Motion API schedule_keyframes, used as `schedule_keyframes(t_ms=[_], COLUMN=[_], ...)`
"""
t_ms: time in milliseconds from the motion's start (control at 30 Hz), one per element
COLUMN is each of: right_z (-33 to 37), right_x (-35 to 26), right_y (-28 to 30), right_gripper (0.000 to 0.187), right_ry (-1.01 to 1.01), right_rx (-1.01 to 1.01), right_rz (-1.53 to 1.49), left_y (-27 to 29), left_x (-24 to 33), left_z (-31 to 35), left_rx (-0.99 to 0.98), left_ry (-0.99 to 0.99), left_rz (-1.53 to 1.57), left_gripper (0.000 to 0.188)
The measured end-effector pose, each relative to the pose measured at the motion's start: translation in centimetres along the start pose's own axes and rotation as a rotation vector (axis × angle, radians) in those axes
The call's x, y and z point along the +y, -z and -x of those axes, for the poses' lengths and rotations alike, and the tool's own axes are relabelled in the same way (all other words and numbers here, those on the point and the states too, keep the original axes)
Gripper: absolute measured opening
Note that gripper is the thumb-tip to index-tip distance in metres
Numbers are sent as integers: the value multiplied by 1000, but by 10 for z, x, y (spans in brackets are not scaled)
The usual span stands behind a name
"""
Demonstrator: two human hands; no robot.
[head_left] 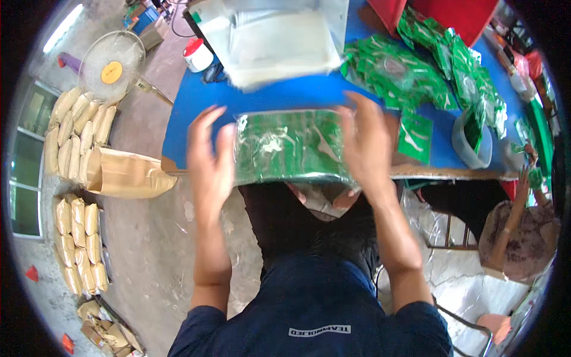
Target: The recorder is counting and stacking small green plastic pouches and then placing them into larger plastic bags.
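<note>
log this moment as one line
pack: green, at edge of table | left hand: at left end | right hand: at right end

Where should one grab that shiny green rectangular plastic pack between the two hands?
Probably by its two short ends, the bare left hand from the left, the bare right hand from the right: the shiny green rectangular plastic pack has its long sides running left to right.

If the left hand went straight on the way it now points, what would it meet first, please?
Past blue tabletop, the left hand would probably meet the small dark object beside the pale bin, though blur and unclear height leave doubt.
</note>
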State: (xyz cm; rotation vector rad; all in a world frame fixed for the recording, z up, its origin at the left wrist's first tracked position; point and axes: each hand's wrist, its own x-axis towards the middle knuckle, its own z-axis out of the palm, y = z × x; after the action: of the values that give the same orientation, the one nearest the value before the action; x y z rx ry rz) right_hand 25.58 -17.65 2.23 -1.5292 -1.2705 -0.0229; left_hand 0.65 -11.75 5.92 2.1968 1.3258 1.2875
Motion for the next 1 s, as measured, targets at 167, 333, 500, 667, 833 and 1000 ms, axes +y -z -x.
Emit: schedule_keyframes(t_ms=[167, 333, 500, 667, 833, 1000], right_z=[14, 29, 43, 34, 44, 104], right_x=[14, 22, 38, 53, 47, 12], right_y=[-68, -29, -29, -30, -28, -20], right_gripper=[53, 84, 115, 80, 54, 81], right_ry=[51, 67, -135, -182, -157, -8], right_rx=[-405, -277, -209, -338, -428, -762], right_rz=[432, 424, -106, -279, -485, -369], left_y=[-79, -62, -72, -85, -98, -56], left_x=[-53, -37, -39, -74, -93, -132], left_z=[9, 73, 113, 151, 188, 212], left_rx=[-298, 13, 229, 343, 349, 201], left_ry=[166, 245, 465, 744, 765, 1197], left_rz=[-251, -115, 398, 647, 801, 1236], left_gripper=[72, 82, 70, 61, 63, 80])
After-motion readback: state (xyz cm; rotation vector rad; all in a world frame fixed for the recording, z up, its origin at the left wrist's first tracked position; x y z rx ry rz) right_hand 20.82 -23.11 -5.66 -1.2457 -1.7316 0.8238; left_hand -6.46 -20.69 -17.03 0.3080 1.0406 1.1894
